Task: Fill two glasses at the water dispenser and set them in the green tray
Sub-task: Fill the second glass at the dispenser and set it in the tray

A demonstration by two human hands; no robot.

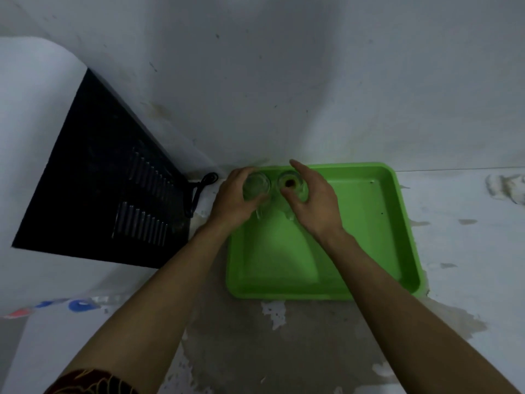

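Note:
A green tray (369, 228) lies on the floor against the wall. Two clear glasses stand side by side in its far left corner. My left hand (233, 203) wraps around the left glass (256, 186). Around the right glass (291, 182), which shows a dark spot inside, my right hand (312, 203) curls with the index finger raised above the rim. Whether either glass holds water cannot be told. The white water dispenser (31, 109) with its black vented back panel (99, 177) stands to the left.
A black cord (199, 191) coils on the floor between the dispenser and the tray. The floor has patchy, peeling paint (272, 311). A white wall rises just behind the tray.

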